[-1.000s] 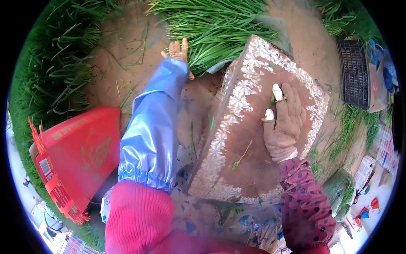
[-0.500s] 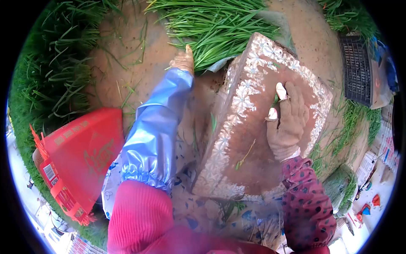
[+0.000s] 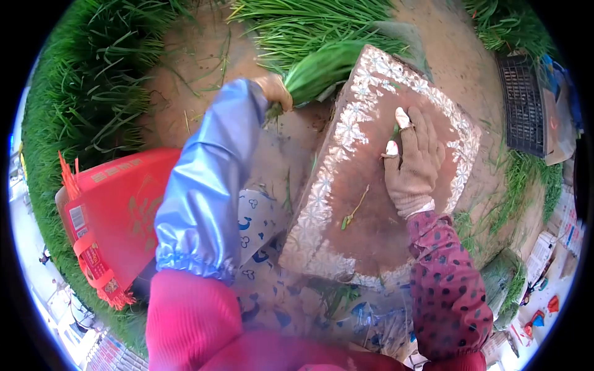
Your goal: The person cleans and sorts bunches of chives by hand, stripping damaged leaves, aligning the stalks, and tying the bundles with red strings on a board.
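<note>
My left hand [image 3: 276,91], in a tan glove, is closed around the lower end of a bunch of chives [image 3: 318,69]. The bunch's long green leaves trail to the right and are blurred by motion. Behind it lies a larger heap of chives [image 3: 315,28]. My right hand [image 3: 416,154] wears a brown glove with white-covered thumb and index tips. It rests palm down, fingers stretched, on a brown box-like block [image 3: 346,191] with a white flower pattern along its edges. A short green sprig [image 3: 354,209] lies on the block near that hand.
A red printed box or bag [image 3: 127,201] stands at the left, with rows of growing green leaves [image 3: 105,80] behind it. At the far right is a black plastic crate [image 3: 524,102]. Loose leaves [image 3: 516,185] lie on the bare soil by the block.
My left hand has closed on a bunch of chives and lifted it off the heap, pulling it nearer to me. My right hand stays flat on the block.
</note>
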Demonstrator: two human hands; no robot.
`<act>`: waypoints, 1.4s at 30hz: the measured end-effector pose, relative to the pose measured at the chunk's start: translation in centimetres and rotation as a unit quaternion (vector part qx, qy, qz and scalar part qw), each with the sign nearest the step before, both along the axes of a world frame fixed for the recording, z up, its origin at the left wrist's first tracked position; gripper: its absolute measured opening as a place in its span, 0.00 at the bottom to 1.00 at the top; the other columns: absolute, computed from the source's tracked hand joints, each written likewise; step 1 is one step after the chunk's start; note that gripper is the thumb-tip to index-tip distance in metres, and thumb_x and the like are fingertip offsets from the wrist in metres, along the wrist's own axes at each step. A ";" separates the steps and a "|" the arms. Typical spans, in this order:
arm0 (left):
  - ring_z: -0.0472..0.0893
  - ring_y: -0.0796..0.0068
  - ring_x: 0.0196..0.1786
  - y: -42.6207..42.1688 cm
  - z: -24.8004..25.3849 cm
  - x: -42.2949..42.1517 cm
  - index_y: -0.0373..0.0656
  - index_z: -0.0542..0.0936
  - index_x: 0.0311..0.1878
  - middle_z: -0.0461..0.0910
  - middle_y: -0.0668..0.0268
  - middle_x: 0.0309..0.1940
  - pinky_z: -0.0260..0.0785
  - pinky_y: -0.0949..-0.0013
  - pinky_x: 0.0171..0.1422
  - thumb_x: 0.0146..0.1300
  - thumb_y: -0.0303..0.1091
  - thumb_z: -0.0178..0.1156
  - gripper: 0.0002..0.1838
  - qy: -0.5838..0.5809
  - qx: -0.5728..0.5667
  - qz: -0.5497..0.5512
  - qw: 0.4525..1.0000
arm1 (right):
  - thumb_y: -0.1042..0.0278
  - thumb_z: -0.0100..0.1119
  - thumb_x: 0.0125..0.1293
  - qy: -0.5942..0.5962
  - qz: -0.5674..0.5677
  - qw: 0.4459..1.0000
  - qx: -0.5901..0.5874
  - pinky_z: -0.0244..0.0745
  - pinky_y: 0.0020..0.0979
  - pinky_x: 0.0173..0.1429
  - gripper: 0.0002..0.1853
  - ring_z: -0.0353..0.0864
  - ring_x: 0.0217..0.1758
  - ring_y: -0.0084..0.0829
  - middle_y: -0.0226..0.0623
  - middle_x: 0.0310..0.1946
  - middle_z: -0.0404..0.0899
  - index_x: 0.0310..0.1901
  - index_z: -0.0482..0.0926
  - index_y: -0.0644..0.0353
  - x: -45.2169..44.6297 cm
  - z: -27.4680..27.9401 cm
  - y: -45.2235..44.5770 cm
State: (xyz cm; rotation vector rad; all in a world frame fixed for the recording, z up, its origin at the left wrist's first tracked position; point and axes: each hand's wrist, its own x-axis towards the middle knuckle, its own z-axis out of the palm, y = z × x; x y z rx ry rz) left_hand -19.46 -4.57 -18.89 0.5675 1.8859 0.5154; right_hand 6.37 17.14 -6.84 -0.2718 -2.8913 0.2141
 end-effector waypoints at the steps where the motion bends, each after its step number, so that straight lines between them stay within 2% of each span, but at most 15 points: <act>1: 0.83 0.67 0.36 -0.4 2.9 -0.5 0.39 0.81 0.45 0.84 0.59 0.33 0.76 0.65 0.38 0.46 0.29 0.65 0.19 -0.059 0.019 0.070 0.996 | 0.62 0.59 0.56 0.003 -0.003 1.000 -0.004 0.56 0.44 0.66 0.23 0.65 0.69 0.44 0.41 0.64 0.69 0.54 0.75 0.59 0.0 0.1 0.0; 5: 0.81 0.70 0.30 -2.2 8.6 -1.1 0.35 0.77 0.49 0.81 0.58 0.32 0.76 0.68 0.35 0.48 0.25 0.65 0.22 -0.213 0.271 0.253 0.904 | 0.62 0.60 0.57 0.017 -0.003 1.000 -0.024 0.57 0.44 0.66 0.23 0.65 0.69 0.42 0.40 0.64 0.69 0.55 0.75 0.58 0.1 0.1 0.1; 6: 0.81 0.70 0.30 -2.1 8.8 -0.5 0.35 0.77 0.49 0.81 0.58 0.32 0.76 0.68 0.35 0.48 0.25 0.65 0.22 -0.212 0.268 0.247 0.907 | 0.63 0.60 0.57 0.021 -0.002 0.999 -0.028 0.57 0.44 0.66 0.23 0.64 0.69 0.41 0.40 0.63 0.69 0.56 0.75 0.57 0.1 0.1 0.0; 10: 0.81 0.64 0.30 -2.2 3.8 1.9 0.33 0.77 0.46 0.82 0.56 0.32 0.77 0.63 0.36 0.46 0.23 0.69 0.21 -0.209 0.121 0.354 0.903 | 0.62 0.61 0.57 0.026 -0.010 1.000 -0.003 0.57 0.43 0.66 0.22 0.65 0.69 0.40 0.37 0.63 0.70 0.54 0.76 0.55 0.2 0.0 -0.1; 14: 0.81 0.64 0.30 -3.7 1.0 6.0 0.35 0.79 0.46 0.82 0.58 0.32 0.77 0.63 0.36 0.47 0.24 0.67 0.19 -0.227 -0.062 0.344 0.909 | 0.62 0.61 0.57 0.046 -0.004 0.999 -0.011 0.57 0.43 0.65 0.21 0.65 0.69 0.40 0.36 0.63 0.70 0.53 0.76 0.54 0.5 -0.3 0.1; 19: 0.81 0.65 0.32 -6.0 10.5 8.8 0.36 0.79 0.46 0.82 0.59 0.32 0.77 0.64 0.38 0.47 0.24 0.67 0.19 -0.215 -0.001 0.387 0.897 | 0.61 0.62 0.56 0.068 -0.006 0.997 -0.021 0.57 0.44 0.66 0.21 0.64 0.69 0.39 0.34 0.63 0.70 0.52 0.76 0.54 1.0 -0.6 0.2; 25: 0.79 0.72 0.37 -9.4 24.1 12.9 0.38 0.79 0.52 0.81 0.67 0.38 0.74 0.67 0.45 0.46 0.24 0.65 0.25 -0.129 0.253 0.341 0.896 | 0.58 0.65 0.55 0.015 -0.044 0.999 -0.011 0.56 0.44 0.70 0.27 0.65 0.67 0.41 0.40 0.58 0.71 0.57 0.74 0.56 2.3 4.3 -3.0; 27: 0.79 0.73 0.39 -9.9 27.1 15.5 0.38 0.78 0.55 0.80 0.67 0.39 0.73 0.68 0.46 0.46 0.25 0.65 0.27 -0.122 0.268 0.326 0.898 | 0.54 0.69 0.53 -0.071 -0.010 0.927 -0.367 0.59 0.40 0.70 0.36 0.66 0.67 0.45 0.47 0.60 0.70 0.62 0.69 0.60 4.5 8.5 -6.0; 28: 0.79 0.74 0.40 -9.5 28.7 17.4 0.38 0.77 0.57 0.80 0.68 0.40 0.72 0.69 0.47 0.45 0.25 0.65 0.29 -0.124 0.283 0.314 0.898 | 0.51 0.71 0.52 -0.083 0.002 0.846 -0.526 0.61 0.37 0.70 0.42 0.67 0.67 0.47 0.51 0.62 0.69 0.65 0.66 0.62 6.0 9.9 -7.4; 29: 0.77 0.75 0.45 -8.4 31.4 20.2 0.38 0.75 0.60 0.80 0.68 0.44 0.70 0.72 0.50 0.44 0.26 0.66 0.33 -0.146 0.292 0.317 0.890 | 0.62 0.69 0.58 -0.029 0.056 0.873 -0.484 0.67 0.32 0.64 0.39 0.71 0.62 0.30 0.44 0.61 0.69 0.68 0.60 0.63 7.2 7.4 -9.3; 32: 0.79 0.73 0.51 -7.4 28.8 25.2 0.39 0.75 0.60 0.80 0.67 0.49 0.71 0.70 0.54 0.48 0.23 0.66 0.31 -0.170 0.391 0.283 0.859 | 0.58 0.69 0.60 0.015 0.166 0.729 -0.664 0.67 0.34 0.66 0.41 0.71 0.63 0.33 0.41 0.61 0.69 0.69 0.58 0.65 9.8 7.3 -11.7; 34: 0.79 0.73 0.52 -6.9 27.2 28.6 0.38 0.74 0.59 0.81 0.64 0.51 0.71 0.69 0.57 0.50 0.23 0.65 0.29 -0.015 0.377 0.206 0.903 | 0.56 0.69 0.60 0.102 0.146 0.694 -0.697 0.66 0.37 0.68 0.40 0.70 0.64 0.35 0.39 0.61 0.69 0.67 0.60 0.64 11.5 13.6 -11.9; 36: 0.80 0.69 0.52 -4.5 32.0 33.5 0.40 0.71 0.62 0.81 0.61 0.50 0.71 0.67 0.57 0.49 0.25 0.66 0.33 0.147 0.252 0.130 0.948 | 0.58 0.68 0.61 0.158 0.157 0.507 -0.833 0.74 0.38 0.61 0.34 0.74 0.60 0.34 0.36 0.57 0.72 0.65 0.64 0.62 12.7 12.3 -10.9; 39: 0.79 0.64 0.54 -3.4 32.8 37.3 0.42 0.65 0.67 0.80 0.59 0.51 0.69 0.65 0.60 0.45 0.28 0.71 0.43 0.221 0.110 0.147 0.958 | 0.61 0.68 0.58 0.140 -0.008 0.563 -0.815 0.74 0.32 0.52 0.20 0.78 0.46 0.28 0.34 0.41 0.81 0.50 0.79 0.63 16.9 17.2 -10.2; 42: 0.77 0.61 0.56 -2.9 31.0 37.6 0.44 0.59 0.71 0.77 0.57 0.53 0.68 0.63 0.62 0.40 0.30 0.76 0.53 0.260 0.213 0.062 0.940 | 0.66 0.70 0.55 0.226 -0.016 0.526 -0.820 0.74 0.29 0.50 0.21 0.79 0.44 0.26 0.33 0.41 0.81 0.49 0.78 0.63 18.4 19.0 -10.0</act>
